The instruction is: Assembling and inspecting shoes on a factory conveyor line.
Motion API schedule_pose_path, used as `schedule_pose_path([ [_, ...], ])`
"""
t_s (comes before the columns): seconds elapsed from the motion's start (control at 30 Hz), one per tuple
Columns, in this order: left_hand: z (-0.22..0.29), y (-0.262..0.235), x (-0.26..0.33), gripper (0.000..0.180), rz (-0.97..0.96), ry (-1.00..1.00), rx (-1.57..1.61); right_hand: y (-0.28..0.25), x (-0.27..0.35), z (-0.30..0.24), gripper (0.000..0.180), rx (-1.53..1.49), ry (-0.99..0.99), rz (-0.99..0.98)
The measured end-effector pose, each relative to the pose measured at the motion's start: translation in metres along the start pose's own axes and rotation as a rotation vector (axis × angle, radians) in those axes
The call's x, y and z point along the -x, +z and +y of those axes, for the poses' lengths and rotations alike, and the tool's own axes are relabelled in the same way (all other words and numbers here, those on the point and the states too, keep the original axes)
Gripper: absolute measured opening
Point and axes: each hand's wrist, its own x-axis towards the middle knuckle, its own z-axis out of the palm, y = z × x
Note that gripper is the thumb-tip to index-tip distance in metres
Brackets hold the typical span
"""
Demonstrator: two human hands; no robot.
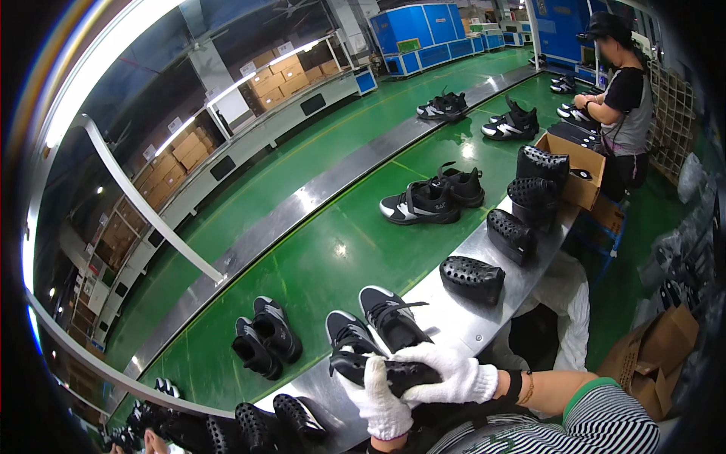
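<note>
I wear white knitted gloves on both hands. Between them is a black perforated shoe insert (pixel 412 372), held over the metal ledge. My left hand (pixel 383 405) grips it from the near left with the thumb up, and my right hand (pixel 454 374) closes over its right end. Just beyond stands a pair of black shoes with grey toes: the left shoe (pixel 348 330) is partly hidden by the insert and glove, while the right shoe (pixel 392 318) has a loose strap sticking out. Another perforated insert (pixel 473 280) lies on the ledge to the right.
Several more inserts (pixel 510 234) line the metal ledge (pixel 469 321) toward an open cardboard box (pixel 581 163). Pairs of shoes stand on the green conveyor belt (pixel 340 250). A co-worker (pixel 624 98) handles shoes at the far right. A white post (pixel 151 204) rises at left.
</note>
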Motion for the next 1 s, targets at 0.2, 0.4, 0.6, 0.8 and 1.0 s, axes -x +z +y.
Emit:
schedule_pose_path([
  [0.2,-0.008,-0.016,-0.009,0.044,-0.298,0.181,-0.524,-0.035,0.006,-0.031,0.05,-0.12,0.268,0.303],
  [0.4,-0.012,0.005,-0.052,0.045,-0.811,0.714,-1.386,-0.088,0.03,-0.016,0.047,0.095,0.35,0.405],
  [0.6,-0.021,0.0,-0.082,0.046,-0.693,0.787,-1.672,-0.085,0.032,-0.028,0.048,0.118,0.491,0.324],
  [0.8,-0.016,0.006,-0.086,0.031,-0.622,0.517,-1.461,-0.091,0.01,-0.053,0.047,0.283,0.267,0.095],
  [1.0,-0.003,0.016,-0.091,0.034,-0.76,0.406,-1.487,-0.08,-0.049,-0.035,0.052,0.505,0.545,-0.185],
])
